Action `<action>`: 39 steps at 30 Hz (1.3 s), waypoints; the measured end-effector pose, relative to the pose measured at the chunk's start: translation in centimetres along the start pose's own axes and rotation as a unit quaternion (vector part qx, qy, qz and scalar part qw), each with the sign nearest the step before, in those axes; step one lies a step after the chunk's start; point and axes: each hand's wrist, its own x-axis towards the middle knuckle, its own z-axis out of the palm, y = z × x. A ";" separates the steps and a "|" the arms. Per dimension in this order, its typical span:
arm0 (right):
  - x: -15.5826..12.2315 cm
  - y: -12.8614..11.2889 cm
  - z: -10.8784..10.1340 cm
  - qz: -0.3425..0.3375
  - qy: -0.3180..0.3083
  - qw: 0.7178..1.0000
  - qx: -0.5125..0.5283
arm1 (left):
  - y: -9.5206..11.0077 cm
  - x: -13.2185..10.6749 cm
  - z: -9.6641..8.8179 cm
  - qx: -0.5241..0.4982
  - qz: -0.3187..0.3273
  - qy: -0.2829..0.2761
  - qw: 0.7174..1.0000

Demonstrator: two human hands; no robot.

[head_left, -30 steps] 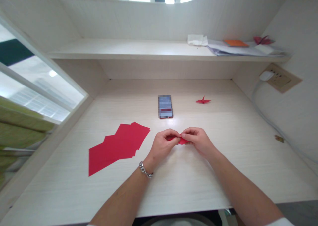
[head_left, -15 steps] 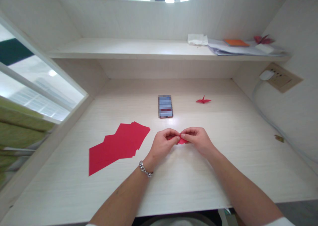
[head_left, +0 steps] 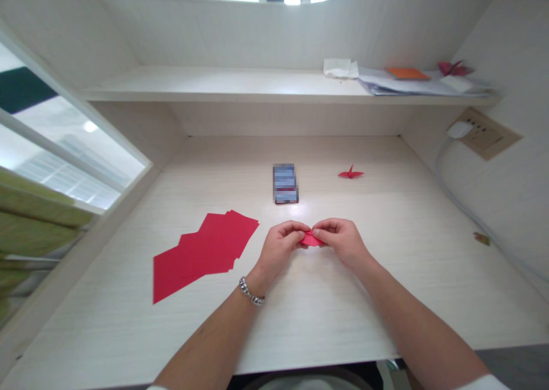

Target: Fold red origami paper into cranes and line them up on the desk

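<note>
A small folded piece of red paper [head_left: 311,239] is pinched between my two hands, low over the desk. My left hand [head_left: 283,242], with a silver chain bracelet [head_left: 251,293] at its wrist, grips the paper's left side between thumb and fingers. On the other side my right hand [head_left: 343,240] is closed on the paper, thumb on top. Both thumbs meet near its upper middle, and the fingers hide much of the folds. Left of my hands, several red paper sheets [head_left: 206,247] lie fanned out on the desk.
A phone [head_left: 285,184] lies beyond my hands, with a small red paper crane [head_left: 351,174] to its right. Papers [head_left: 377,84] and an orange pad [head_left: 407,73] rest on the shelf. A cable [head_left: 454,190] hangs from the wall socket [head_left: 489,132].
My left thumb has shifted slightly up and left, so more of the folded red paper shows between my hands. My right hand has barely moved.
</note>
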 end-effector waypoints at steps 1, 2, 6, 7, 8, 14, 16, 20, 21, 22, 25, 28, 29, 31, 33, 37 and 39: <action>0.0 0.0 0.0 -0.003 -0.001 1.000 -0.001 | 0.1 0.0 0.0 0.008 0.005 0.000 1.000; 0.0 0.0 0.0 -0.006 -0.003 1.000 -0.002 | 0.1 0.0 0.1 0.020 0.011 0.000 1.000; -0.1 0.0 0.1 -0.012 -0.014 1.000 0.004 | 0.5 -0.3 0.2 0.069 0.032 0.002 0.997; -0.1 0.0 0.1 -0.011 -0.015 1.000 0.006 | 0.6 -0.3 0.2 0.077 0.037 0.003 0.996; 0.0 0.0 0.1 -0.010 -0.017 1.000 0.008 | 0.6 -0.3 0.2 0.083 0.042 0.004 0.996; 0.0 0.1 0.0 0.007 -0.030 0.999 0.021 | 0.5 -0.3 0.0 0.104 0.055 -0.001 0.993; 0.0 0.0 0.0 0.009 -0.034 0.999 0.023 | 0.5 -0.3 0.0 0.105 0.056 -0.002 0.993; -0.1 -0.1 0.0 0.009 -0.038 0.999 0.023 | 0.7 -0.4 0.0 0.105 0.056 -0.001 0.993; -0.1 -0.1 0.0 0.008 -0.039 0.999 0.023 | 0.7 -0.4 0.0 0.105 0.058 0.000 0.993; -0.1 -0.1 0.0 0.007 -0.041 0.999 0.024 | 0.7 -0.4 0.0 0.106 0.059 0.001 0.993; -0.1 0.0 0.0 0.004 -0.045 0.999 0.026 | 0.7 -0.4 0.0 0.114 0.065 0.007 0.991; -0.1 0.2 0.1 0.000 -0.040 0.999 0.014 | 0.6 -0.4 -0.1 0.122 0.066 0.013 0.990; -0.1 0.3 0.2 -0.002 -0.037 0.999 0.008 | 0.5 -0.4 -0.1 0.124 0.065 0.012 0.990; -0.1 0.3 0.2 -0.006 -0.035 0.999 -0.001 | 0.5 -0.4 -0.2 0.123 0.061 0.009 0.991; -0.1 0.4 0.2 -0.015 -0.035 0.999 -0.011 | 0.4 -0.4 -0.2 0.113 0.054 0.007 0.992; -0.1 0.4 0.1 -0.037 -0.015 0.999 -0.021 | 0.4 -0.1 -0.2 0.064 0.029 0.015 0.997; 0.0 0.4 0.2 -0.044 -0.007 0.999 -0.019 | 0.4 -0.1 -0.2 0.041 0.026 0.022 0.999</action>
